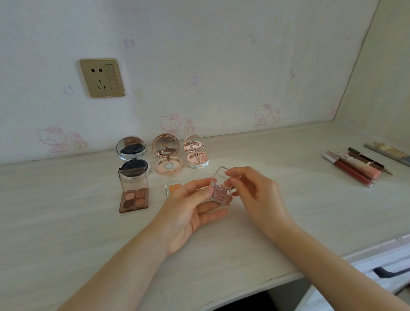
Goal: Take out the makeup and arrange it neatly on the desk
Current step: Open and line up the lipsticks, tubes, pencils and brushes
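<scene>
- Clear plastic forms the small eyeshadow case (220,190), which is held above the desk (61,232) with its lid raised.
- Its base is gripped by the left hand (190,212), thumb on the near edge.
- Its lid is pinched by the right hand (252,191) between thumb and fingers.
- Left of the case, a brown four-pan palette (133,193) lies open; an orange single pan (174,186) sits between them.
- Behind the case, three round compacts (169,157) are stood open in a row.
- Far right of the case, lip gloss tubes (355,168) lie together.
</scene>
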